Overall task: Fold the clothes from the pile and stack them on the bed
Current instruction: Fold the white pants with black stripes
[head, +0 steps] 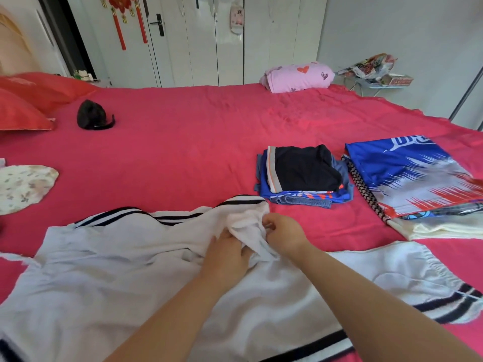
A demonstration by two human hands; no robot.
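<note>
A white shirt (109, 259) with black stripes on its collar and sleeve cuffs lies spread across the near part of the red bed (183, 142). My left hand (226, 254) grips a bunched fold of the shirt near its collar. My right hand (283, 235) pinches the same bunch from the right side. A small stack of folded clothes (303, 173), black on top with blue beneath, sits just beyond my hands to the right. Further right lies a blue, white and red jersey (413, 173) on top of other garments.
Red pillows (31, 100) lie at the far left with a black object (91, 114) beside them. A floral cloth (23, 186) is at the left edge. A pink heart-print bundle (298, 77) sits at the far side. White wardrobe doors (209, 40) stand behind the bed.
</note>
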